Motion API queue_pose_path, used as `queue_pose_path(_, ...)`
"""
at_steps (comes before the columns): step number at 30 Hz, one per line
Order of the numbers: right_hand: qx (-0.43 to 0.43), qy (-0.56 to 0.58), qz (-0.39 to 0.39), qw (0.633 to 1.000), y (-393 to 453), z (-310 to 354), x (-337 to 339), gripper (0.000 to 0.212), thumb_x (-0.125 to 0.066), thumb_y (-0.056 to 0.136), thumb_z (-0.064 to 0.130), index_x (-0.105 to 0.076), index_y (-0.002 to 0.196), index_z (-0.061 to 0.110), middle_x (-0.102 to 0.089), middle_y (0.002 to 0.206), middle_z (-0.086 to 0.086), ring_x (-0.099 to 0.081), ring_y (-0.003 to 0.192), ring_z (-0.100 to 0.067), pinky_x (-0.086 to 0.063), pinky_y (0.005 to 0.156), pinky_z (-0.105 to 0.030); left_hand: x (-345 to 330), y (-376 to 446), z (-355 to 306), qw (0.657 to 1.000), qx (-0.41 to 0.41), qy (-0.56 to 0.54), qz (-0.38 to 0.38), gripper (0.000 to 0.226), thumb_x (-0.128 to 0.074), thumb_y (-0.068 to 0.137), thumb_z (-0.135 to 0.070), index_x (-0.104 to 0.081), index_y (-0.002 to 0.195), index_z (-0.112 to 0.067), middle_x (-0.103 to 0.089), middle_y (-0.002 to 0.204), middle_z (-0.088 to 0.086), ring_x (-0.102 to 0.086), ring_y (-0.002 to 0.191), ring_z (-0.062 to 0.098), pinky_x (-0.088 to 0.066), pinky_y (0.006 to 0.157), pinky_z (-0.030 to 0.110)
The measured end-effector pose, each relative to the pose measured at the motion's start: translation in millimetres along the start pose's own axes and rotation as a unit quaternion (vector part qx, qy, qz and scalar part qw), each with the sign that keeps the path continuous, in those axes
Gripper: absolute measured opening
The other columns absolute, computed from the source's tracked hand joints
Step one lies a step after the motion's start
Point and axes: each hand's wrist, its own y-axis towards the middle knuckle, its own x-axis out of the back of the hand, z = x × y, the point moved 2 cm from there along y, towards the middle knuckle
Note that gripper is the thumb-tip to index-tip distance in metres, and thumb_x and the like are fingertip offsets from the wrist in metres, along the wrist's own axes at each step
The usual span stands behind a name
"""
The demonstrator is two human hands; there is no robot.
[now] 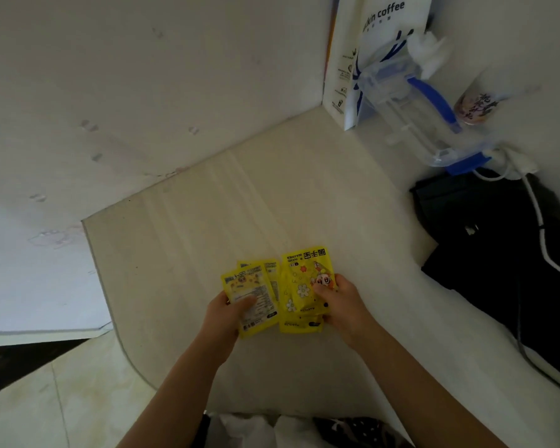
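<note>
Over a pale wooden desk (240, 195) I hold yellow hand-warmer packets in both hands. My left hand (227, 315) grips a fanned bunch of packets (256, 295) with their printed backs facing up, thumb on top. My right hand (340, 302) pinches a second stack of packets (301, 279), front side up, showing flowers and a cartoon figure. The two bunches sit side by side, edges almost touching, just above the desk surface.
A white coffee paper bag (369, 43) stands in the far corner against the wall. Next to it lies a clear plastic container with blue handles (411, 101) and a cup (476, 108). Black cloth (498, 253) and a white cable (537, 215) cover the desk's right side.
</note>
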Motion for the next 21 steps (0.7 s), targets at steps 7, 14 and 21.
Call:
queue_pose_path(7, 0.02, 0.06, -0.046, 0.997, -52.3, -20.9, 12.3, 0.018, -0.054, 0.095, 0.013, -0.059, 0.111, 0.016, -0.069, 0.106, -0.006, -0.068, 0.094, -0.026, -0.058, 0.077, -0.044, 3.2, -16.1, 5.0, 0.996, -0.005, 0.069, 0.048, 0.02, -0.057, 0.087, 0.004, -0.066, 0.1, -0.007, -0.072, 0.099, 0.02, -0.069, 0.09, 0.039, -0.056, 0.08, 0.051)
queue_pose_path(14, 0.036, 0.217, -0.127, 0.967, -104.4, -67.5, -12.1, 0.014, -0.05, 0.097, 0.01, -0.058, 0.108, 0.014, -0.069, 0.094, -0.006, -0.068, 0.081, -0.025, -0.056, 0.065, -0.037, 26.5, -25.6, 9.1, 0.979, -0.022, 0.149, 0.134, 0.019, -0.058, 0.087, 0.002, -0.067, 0.101, -0.008, -0.073, 0.095, 0.014, -0.07, 0.086, 0.035, -0.057, 0.079, 0.049)
queue_pose_path(21, 0.047, 0.312, -0.21, 0.926, -159.9, -134.6, -48.7, 0.019, -0.049, 0.098, 0.013, -0.052, 0.117, 0.01, -0.067, 0.098, -0.006, -0.068, 0.079, -0.023, -0.057, 0.056, -0.032, 54.2, -52.3, 25.7, 0.952, -0.014, 0.226, 0.203, 0.017, -0.059, 0.089, -0.002, -0.068, 0.101, -0.011, -0.073, 0.098, 0.014, -0.07, 0.089, 0.035, -0.057, 0.08, 0.049)
